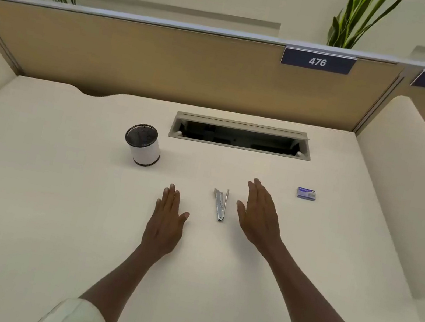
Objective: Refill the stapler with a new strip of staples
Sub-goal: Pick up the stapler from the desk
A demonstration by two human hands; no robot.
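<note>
A small silver metal stapler (220,204) lies on the cream desk (53,218), its two arms spread slightly apart at the far end. My left hand (167,218) rests flat on the desk to the left of it, fingers together, holding nothing. My right hand (259,216) hovers just right of the stapler, tilted on its edge with fingers extended, empty and not touching it. A small blue box of staples (306,194) sits on the desk further right, beyond my right hand.
A white cylindrical pen cup with a dark mesh inside (142,144) stands at the left rear. An open cable tray slot (240,135) is set into the desk at the back. A tan partition (166,62) and cream side walls enclose the desk.
</note>
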